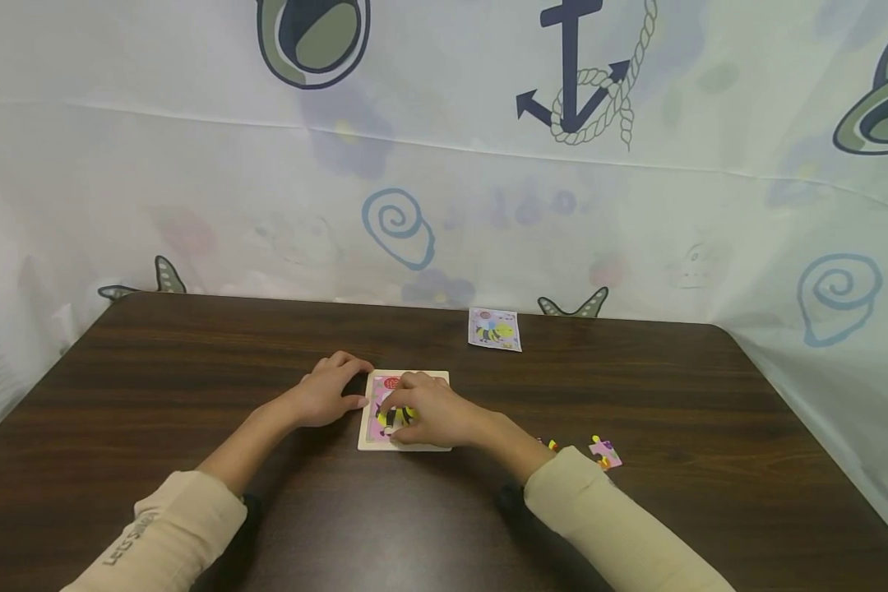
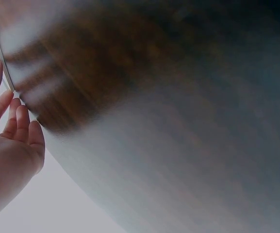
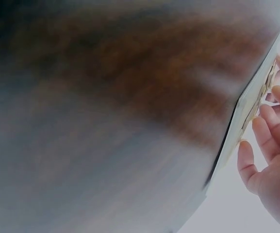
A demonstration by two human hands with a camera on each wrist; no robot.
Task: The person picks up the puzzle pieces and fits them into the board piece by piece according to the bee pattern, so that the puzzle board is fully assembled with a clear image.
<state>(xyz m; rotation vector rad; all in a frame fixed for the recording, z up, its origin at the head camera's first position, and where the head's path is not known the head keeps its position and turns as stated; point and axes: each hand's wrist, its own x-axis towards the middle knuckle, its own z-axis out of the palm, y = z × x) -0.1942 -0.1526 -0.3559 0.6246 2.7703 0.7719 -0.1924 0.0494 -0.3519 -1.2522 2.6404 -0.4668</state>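
Note:
A small jigsaw puzzle in a pale wooden tray (image 1: 364,440) lies on the dark table; a yellow-and-black bee on pink shows between the fingers above it. My left hand (image 1: 324,395) is at the tray's left side, its index finger and thumb touching the edge. Over the picture, my right hand (image 1: 438,417) spreads its bent fingers and thumb, and they hide much of the puzzle. In the right wrist view the fingertips (image 3: 258,121) touch the puzzle's face, where piece edges stand slightly raised along the tray (image 3: 244,104).
To the right lie loose puzzle pieces: a pink one (image 1: 605,452) with yellow knobs and another (image 1: 552,445) partly hidden by the right forearm. A bee picture card (image 1: 494,330) rests at the table's back edge. Behind hangs a patterned white cloth (image 1: 474,205).

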